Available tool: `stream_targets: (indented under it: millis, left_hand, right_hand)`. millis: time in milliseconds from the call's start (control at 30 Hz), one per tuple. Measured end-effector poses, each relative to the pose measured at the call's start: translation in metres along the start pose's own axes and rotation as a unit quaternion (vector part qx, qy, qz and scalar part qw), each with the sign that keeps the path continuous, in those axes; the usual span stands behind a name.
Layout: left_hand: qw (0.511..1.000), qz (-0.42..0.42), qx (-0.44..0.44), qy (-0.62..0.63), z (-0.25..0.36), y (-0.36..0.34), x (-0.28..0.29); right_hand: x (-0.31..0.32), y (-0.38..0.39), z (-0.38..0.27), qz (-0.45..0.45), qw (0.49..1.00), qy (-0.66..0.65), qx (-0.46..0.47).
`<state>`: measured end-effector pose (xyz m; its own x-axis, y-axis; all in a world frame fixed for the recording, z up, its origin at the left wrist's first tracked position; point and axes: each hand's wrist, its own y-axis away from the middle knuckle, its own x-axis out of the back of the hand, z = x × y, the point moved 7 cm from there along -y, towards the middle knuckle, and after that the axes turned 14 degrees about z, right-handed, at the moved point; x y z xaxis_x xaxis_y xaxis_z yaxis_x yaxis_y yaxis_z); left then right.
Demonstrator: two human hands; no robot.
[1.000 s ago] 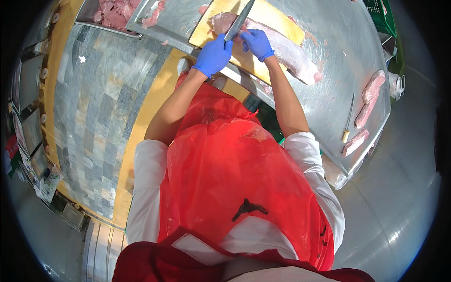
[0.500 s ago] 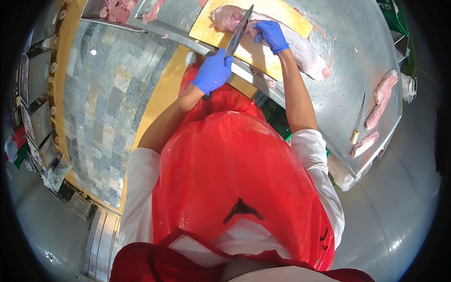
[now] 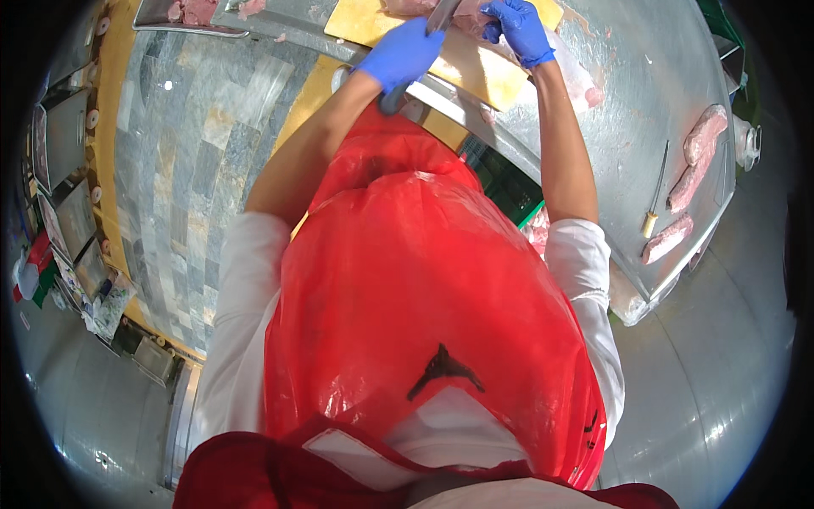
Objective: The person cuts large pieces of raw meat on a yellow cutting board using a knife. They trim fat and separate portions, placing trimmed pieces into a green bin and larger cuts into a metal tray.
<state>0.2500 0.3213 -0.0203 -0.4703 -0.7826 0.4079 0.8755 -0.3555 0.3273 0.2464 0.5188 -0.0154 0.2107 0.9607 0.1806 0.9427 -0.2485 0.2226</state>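
My left hand (image 3: 403, 53), in a blue glove, is closed around the handle of a knife (image 3: 442, 17). Its blade points away from me over a long piece of pale pink meat (image 3: 577, 78), and the tip is cut off by the upper edge. Beneath the meat lies a yellow cutting board (image 3: 360, 23). Also gloved in blue, my right hand (image 3: 519, 32) is closed at the meat's near side, its curled fingers gripping the surface just right of the blade. The meat's right end reaches past the board onto the metal table (image 3: 619, 127).
On the table's right side lie a long meat strip (image 3: 699, 157), a shorter meat piece (image 3: 667, 238) and a thin rod with a pale handle (image 3: 649, 223). A metal tray (image 3: 191, 30) holds meat at the upper left. A green crate (image 3: 530, 212) sits below the table edge.
Both hands and the knife have moved away from me, toward the upper edge. The left hand and blade have also shifted right along the meat. The whole view has shifted slightly.
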Motion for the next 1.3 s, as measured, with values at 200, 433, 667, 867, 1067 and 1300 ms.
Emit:
stream_targets:
  millis: [200, 433, 667, 867, 1067, 1300]
  left_hand:
    - [0.991, -0.008, 0.096, 0.097, -0.012, 0.034, -0.017]
    - [0.996, 0.007, 0.064, 0.057, -0.006, 0.075, -0.024]
    - [1.0, 0.004, -0.003, -0.01, -0.01, 0.061, -0.021]
    - [0.996, 0.044, -0.051, -0.051, -0.009, 0.011, -0.038]
    - [0.997, -0.008, -0.023, -0.067, -0.021, 0.058, -0.047]
    - [1.0, 0.0, 0.021, 0.013, -0.027, 0.087, -0.063]
  right_hand:
    - [-0.008, 0.002, -0.011, -0.034, 0.99, 0.128, 0.048]
    - [0.002, -0.021, -0.027, -0.049, 0.99, 0.098, 0.084]
    - [0.017, -0.01, -0.05, -0.083, 0.979, 0.141, 0.121]
    - [0.011, 0.078, -0.01, -0.055, 0.977, 0.192, 0.071]
    - [0.009, 0.118, -0.008, 0.034, 0.983, 0.165, 0.077]
    - [0.025, 0.101, -0.023, 0.028, 0.997, 0.049, -0.043]
